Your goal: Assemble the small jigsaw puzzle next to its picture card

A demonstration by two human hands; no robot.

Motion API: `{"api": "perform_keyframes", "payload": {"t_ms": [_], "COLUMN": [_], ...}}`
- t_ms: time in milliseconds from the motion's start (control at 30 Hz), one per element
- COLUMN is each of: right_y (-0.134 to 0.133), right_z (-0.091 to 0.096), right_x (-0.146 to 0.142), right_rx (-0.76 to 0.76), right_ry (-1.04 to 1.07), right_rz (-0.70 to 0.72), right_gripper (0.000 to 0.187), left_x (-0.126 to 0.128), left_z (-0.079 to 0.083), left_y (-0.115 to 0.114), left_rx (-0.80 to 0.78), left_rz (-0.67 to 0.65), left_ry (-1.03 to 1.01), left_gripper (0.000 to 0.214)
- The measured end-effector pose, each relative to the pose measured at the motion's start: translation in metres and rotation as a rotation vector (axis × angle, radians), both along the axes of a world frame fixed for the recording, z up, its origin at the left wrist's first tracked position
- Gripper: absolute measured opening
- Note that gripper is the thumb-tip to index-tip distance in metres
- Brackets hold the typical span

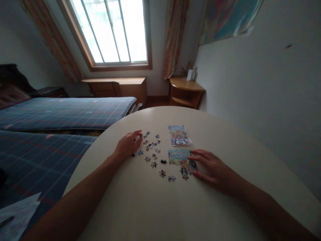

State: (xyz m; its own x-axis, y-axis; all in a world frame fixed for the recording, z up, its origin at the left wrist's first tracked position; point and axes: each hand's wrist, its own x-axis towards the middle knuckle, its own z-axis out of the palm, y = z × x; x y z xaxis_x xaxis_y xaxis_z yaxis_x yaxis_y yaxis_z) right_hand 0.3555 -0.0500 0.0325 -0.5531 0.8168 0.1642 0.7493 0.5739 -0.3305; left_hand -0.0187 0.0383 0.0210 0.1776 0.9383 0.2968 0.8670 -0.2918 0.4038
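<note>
Now my right grip (209,168), fingers loosely spread, touches the right side of the joined puzzle (179,156), probably steadying it; picture sheet (178,135) just beyond, likely for checking. Left grip (138,138) half-curls among loose pieces (153,164), hold unclear.

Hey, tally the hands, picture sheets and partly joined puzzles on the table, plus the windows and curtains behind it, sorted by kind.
Hands: 2 (left hand, right hand)
Picture sheet: 1
Partly joined puzzle: 1
Window: 1
Curtains: 2 (left curtain, right curtain)
Total: 7
Loose puzzle pieces are left out; they're too small and crowded to count exactly.
</note>
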Motion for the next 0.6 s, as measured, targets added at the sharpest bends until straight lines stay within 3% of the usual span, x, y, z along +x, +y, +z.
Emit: {"api": "perform_keyframes", "payload": {"t_ms": [167, 400, 600], "right_y": [-0.001, -0.002, -0.002], "right_z": [-0.001, -0.001, -0.001], "right_x": [0.000, -0.001, -0.001], "right_rx": [-0.009, -0.011, -0.014], "right_ry": [0.019, -0.001, -0.001], "right_rz": [-0.008, -0.016, -0.016], "right_gripper": [0.044, 0.043, 0.044], "left_x": [-0.001, 0.007, 0.008], "left_z": [-0.001, -0.004, -0.001], "left_y": [0.005, 0.015, 0.013], "left_rx": [0.031, 0.064, 0.058], "left_rz": [0.077, -0.084, -0.111], "left_ry": [-0.006, 0.034, 0.054], "left_gripper": [0.036, 0.031, 0.026]}}
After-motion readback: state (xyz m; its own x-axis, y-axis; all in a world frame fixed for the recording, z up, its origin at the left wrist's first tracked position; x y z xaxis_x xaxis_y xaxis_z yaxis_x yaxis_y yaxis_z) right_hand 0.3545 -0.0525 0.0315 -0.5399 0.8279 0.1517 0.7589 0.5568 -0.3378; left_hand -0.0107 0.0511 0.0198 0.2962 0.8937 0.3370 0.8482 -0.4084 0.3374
